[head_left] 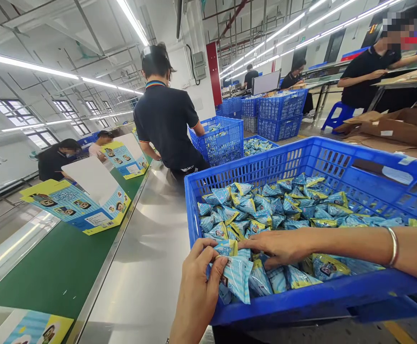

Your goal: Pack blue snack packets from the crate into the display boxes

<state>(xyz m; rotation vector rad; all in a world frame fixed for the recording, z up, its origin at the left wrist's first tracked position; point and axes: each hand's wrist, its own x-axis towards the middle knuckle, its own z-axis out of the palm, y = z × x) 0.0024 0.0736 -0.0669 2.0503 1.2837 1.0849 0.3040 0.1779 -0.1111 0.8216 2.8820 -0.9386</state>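
My left hand (203, 274) is closed at the near left corner of a blue plastic crate (191, 205), its thumb and fingers gripping a small blue and yellow pyramid-shaped packet (239, 277). Another packet (228, 247) lies against the fingers of that hand. Reaching in from the right, my right hand (280, 246) wears a bangle at the wrist. Its index finger stretches toward the left hand's packets, the thumb sits apart and lower, and the other fingers are hidden. Many similar packets (261, 205) fill the crate around both hands.
Left of the crate runs a metal ledge (147, 239) beside a green conveyor belt (61, 267). Open printed cartons (86, 205) stand on the belt. A co-worker (170, 114) stands ahead at another blue crate (226, 143). Stacked crates (280, 114) and flattened cardboard (394, 136) lie beyond.
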